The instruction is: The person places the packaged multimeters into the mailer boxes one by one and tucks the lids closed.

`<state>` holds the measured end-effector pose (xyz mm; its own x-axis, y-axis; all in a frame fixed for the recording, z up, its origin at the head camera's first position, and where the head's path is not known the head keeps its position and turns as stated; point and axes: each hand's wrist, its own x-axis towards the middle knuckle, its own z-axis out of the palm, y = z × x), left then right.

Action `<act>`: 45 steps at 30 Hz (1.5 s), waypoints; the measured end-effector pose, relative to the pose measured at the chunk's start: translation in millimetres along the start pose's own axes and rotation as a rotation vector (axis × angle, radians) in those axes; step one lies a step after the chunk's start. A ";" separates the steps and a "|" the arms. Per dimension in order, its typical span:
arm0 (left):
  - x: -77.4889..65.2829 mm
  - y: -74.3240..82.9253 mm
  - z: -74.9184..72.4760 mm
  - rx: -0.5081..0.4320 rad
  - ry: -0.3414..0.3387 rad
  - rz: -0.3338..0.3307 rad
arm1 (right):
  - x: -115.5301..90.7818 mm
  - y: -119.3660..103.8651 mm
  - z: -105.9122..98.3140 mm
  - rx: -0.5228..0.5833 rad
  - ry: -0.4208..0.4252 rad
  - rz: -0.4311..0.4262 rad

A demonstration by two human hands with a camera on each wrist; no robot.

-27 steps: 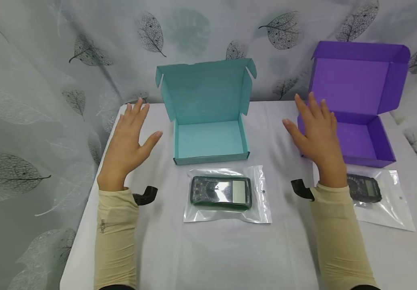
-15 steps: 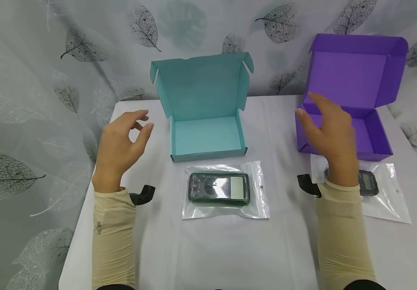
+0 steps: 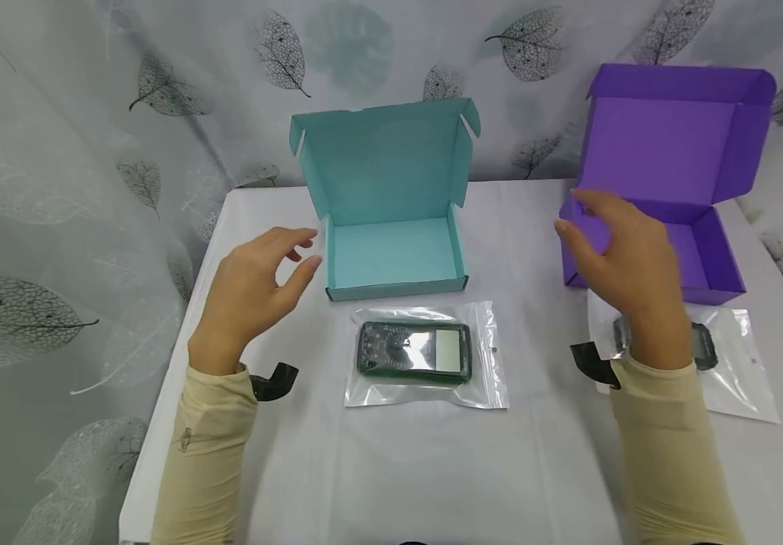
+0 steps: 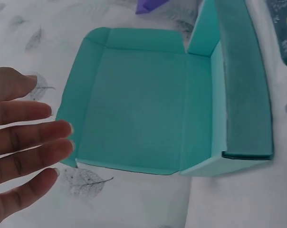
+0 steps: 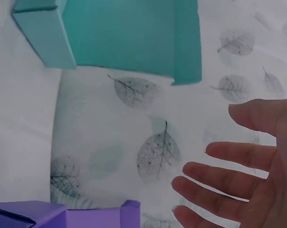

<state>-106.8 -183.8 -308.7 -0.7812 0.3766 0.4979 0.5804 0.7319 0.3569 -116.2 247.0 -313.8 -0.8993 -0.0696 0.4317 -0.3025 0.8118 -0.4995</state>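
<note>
My left hand (image 3: 251,291) hangs in the air to the left of an open teal cardboard box (image 3: 394,261), fingers relaxed and holding nothing. The left wrist view shows that hand's fingers spread apart beside the teal box (image 4: 134,104). My right hand (image 3: 636,269) is held over the front left part of an open purple box (image 3: 711,261), fingers loosely bent, with nothing in them. In the right wrist view the right hand (image 5: 238,175) has its fingers apart. A multimeter (image 3: 414,352) in a clear plastic bag (image 3: 493,378) lies in front of the teal box.
A second bagged multimeter (image 3: 704,344) lies in front of the purple box, partly hidden by my right hand and wrist. Both boxes stand with raised lids on a white-covered table (image 3: 432,469). A leaf-patterned curtain (image 3: 377,45) hangs behind the table and along its left side.
Both hands have gone from flat, stretched fingers to loosely bent ones. The left hand has shifted right toward the teal box; the right hand has moved right, in front of the purple box.
</note>
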 end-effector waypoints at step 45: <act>-66.0 13.6 117.5 -0.341 -0.457 -0.599 | -71.3 -0.9 113.6 0.276 -0.657 0.350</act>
<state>-74.4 -132.0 -429.6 -0.9542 0.2250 -0.1970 0.0164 0.6971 0.7167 -87.6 185.4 -429.5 -0.9329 -0.2344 -0.2733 0.0424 0.6823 -0.7298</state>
